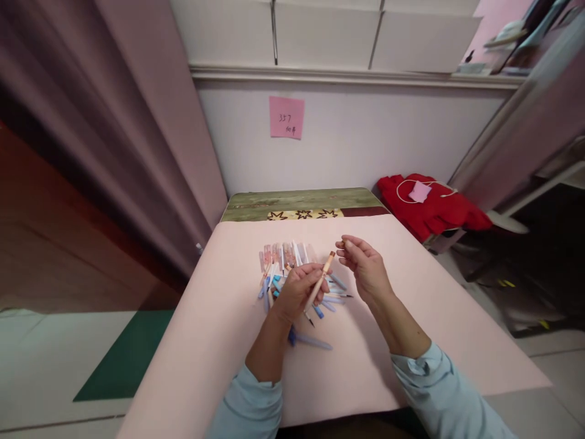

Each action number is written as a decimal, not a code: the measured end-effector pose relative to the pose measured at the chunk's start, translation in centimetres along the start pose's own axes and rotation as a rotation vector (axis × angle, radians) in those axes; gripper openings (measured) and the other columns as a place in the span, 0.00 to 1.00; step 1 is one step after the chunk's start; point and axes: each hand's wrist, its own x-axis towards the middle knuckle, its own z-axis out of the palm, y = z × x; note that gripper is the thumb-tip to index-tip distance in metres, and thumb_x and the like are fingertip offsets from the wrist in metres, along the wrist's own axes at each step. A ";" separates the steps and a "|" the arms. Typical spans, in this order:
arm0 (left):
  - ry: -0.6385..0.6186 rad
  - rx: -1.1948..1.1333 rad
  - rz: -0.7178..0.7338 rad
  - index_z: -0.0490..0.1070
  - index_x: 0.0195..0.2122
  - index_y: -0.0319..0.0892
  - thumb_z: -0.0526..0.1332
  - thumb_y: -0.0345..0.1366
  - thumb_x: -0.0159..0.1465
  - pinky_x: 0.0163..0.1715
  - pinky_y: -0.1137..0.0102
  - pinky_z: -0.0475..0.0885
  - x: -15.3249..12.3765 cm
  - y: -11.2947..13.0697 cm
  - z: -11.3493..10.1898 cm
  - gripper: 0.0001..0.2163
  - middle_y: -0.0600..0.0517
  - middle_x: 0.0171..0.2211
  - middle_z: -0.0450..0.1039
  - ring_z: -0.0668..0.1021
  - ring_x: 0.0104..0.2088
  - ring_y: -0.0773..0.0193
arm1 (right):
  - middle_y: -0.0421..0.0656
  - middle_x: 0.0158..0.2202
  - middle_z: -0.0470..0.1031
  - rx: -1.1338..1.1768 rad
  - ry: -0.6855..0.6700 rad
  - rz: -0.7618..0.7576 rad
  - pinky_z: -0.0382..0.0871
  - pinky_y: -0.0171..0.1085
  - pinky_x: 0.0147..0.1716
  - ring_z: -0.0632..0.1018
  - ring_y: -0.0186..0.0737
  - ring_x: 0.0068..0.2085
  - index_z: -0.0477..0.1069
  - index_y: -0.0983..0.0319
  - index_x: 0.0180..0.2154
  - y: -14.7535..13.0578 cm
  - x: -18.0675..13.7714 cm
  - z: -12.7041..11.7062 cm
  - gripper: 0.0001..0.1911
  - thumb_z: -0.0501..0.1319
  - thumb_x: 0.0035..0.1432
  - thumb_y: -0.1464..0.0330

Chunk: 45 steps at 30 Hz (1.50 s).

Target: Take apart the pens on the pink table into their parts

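Note:
My left hand (302, 289) is closed around a slim cream pen (319, 286) with an orange-brown upper end. The pen slants, its brown end up and to the right. Just right of that end, my right hand (363, 265) pinches a small brown piece (342, 242), too small to make out well. The two are a short gap apart. Beneath my left hand lies a loose pile of pens and pen parts (329, 302) in blue, white and cream, some with dark pointed tips. Behind it stretches a row of clear and pinkish tubes (286, 253). My left hand hides part of the pile.
A pale pink sheet (219, 341) covers most of the table, whose green wood-pattern top (311, 198) shows at the back. One blue pen part (313, 341) lies nearer me. Red cloth (425, 210) with a white cable sits at the right. A curtain (150, 110) hangs left.

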 end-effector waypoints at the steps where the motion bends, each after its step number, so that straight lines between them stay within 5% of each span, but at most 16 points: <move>1: -0.011 0.006 -0.004 0.75 0.42 0.34 0.66 0.46 0.57 0.14 0.76 0.61 0.0 0.0 0.1 0.20 0.51 0.21 0.73 0.68 0.14 0.72 | 0.44 0.37 0.80 -0.001 -0.011 -0.003 0.74 0.33 0.32 0.79 0.34 0.33 0.76 0.61 0.40 -0.2 0.0 0.0 0.19 0.70 0.47 0.59; 45: -0.061 0.015 -0.044 0.75 0.38 0.36 0.65 0.42 0.58 0.13 0.77 0.62 -0.1 -0.3 0.0 0.14 0.52 0.20 0.72 0.68 0.14 0.72 | 0.42 0.35 0.79 -0.060 -0.110 -0.012 0.69 0.35 0.35 0.75 0.33 0.32 0.79 0.60 0.39 0.4 -1.1 -0.9 0.16 0.70 0.49 0.59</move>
